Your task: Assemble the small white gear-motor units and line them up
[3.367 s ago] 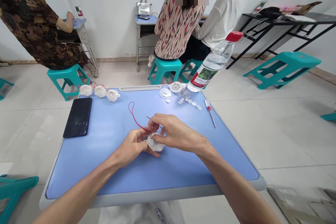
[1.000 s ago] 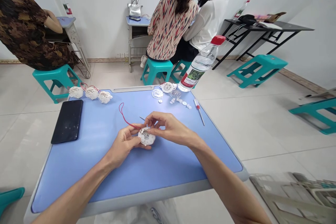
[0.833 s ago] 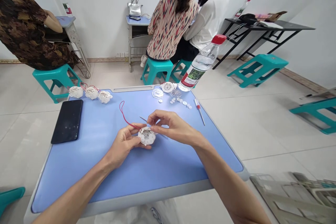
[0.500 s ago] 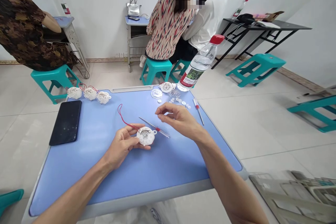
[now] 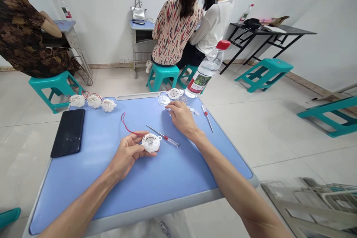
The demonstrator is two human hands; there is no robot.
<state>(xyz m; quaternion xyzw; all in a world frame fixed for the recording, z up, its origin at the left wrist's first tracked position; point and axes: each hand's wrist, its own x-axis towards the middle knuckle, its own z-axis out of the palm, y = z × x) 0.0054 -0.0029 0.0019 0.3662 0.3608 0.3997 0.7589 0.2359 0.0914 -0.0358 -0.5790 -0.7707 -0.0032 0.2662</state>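
Note:
A round white plastic part [image 5: 151, 143] with a red wire loop is held in my left hand [image 5: 128, 153], thumb on its face and fingers beneath. My right hand [image 5: 182, 118] reaches over the small white discs [image 5: 192, 110] near the far edge; its fingers are bent down beside a clear round cover [image 5: 164, 100], and whatever the fingertips touch is too small to make out. Between the hands lies a screwdriver [image 5: 164, 136] with a clear and red handle. Another white round unit [image 5: 174, 93] sits behind the cover.
Three white units with red wires [image 5: 94, 101] line the far left, above a black phone [image 5: 68, 132]. A water bottle [image 5: 205, 72] stands at the far right corner, near a second screwdriver [image 5: 207, 118]. Several people sit on green stools beyond the blue table [image 5: 117, 193].
My right hand has moved forward and left, from above the middle of the table to the small discs. My left hand still holds the white part. The whole view has shifted slightly.

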